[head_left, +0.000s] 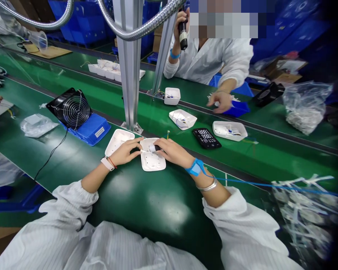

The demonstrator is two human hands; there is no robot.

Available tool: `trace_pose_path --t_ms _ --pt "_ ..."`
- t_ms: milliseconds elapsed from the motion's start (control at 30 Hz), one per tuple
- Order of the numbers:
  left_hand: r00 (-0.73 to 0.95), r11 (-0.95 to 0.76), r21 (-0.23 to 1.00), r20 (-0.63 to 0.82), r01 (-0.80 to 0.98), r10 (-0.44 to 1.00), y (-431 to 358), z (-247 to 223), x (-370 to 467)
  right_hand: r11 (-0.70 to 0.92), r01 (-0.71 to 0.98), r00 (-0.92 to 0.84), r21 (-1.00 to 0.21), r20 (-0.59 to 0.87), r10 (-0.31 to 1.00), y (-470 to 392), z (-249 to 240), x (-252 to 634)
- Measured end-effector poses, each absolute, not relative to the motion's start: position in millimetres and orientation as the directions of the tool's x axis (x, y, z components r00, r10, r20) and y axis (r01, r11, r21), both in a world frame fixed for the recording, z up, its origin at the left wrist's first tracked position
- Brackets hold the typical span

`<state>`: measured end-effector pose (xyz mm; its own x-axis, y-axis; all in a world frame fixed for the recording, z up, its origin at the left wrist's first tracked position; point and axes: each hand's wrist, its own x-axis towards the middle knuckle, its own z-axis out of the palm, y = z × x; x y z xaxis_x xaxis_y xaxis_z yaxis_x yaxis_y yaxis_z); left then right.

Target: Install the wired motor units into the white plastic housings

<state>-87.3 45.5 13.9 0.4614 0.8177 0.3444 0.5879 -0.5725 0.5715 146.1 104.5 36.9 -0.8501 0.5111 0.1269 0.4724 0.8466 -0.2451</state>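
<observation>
Near the far edge of the green worktop (124, 202), your right hand (177, 152) pinches a white-and-black cylinder (152, 148) that a loosened grip could drop; your left hand's (126, 152) hold is unclear.

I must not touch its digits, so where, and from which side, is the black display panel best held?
Take the black display panel by its near and far edges, probably from above on the wearer's side: it lies flat, digits up, and a white tray sits close by its right edge.

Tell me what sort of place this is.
Likely an electronics assembly line: wired white shells stand on a bright green belt-like strip, and a co-worker's hand opposite grips a black, screwdriver-like tool.
</observation>
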Motion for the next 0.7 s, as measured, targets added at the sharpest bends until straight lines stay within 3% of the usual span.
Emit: trace_pose_path --t_ms 300,533,700 --pt "0.552 -0.596 0.547 0.268 0.588 0.790 86.6 17.2 -80.6 0.748 0.631 -0.728 -0.206 0.177 0.663 112.8 22.7 159.3" --pt "0.539 -0.587 0.529 0.263 0.613 0.800 85.5 12.5 -79.9 0.790 0.591 -0.739 -0.162 0.284 0.611 114.2 12.5 153.3" --pt "0.536 -0.600 0.491 0.282 0.632 0.796 80.5 7.0 -79.6 0.788 0.575 -0.709 -0.218 0.346 0.614 115.2 2.7 145.6"
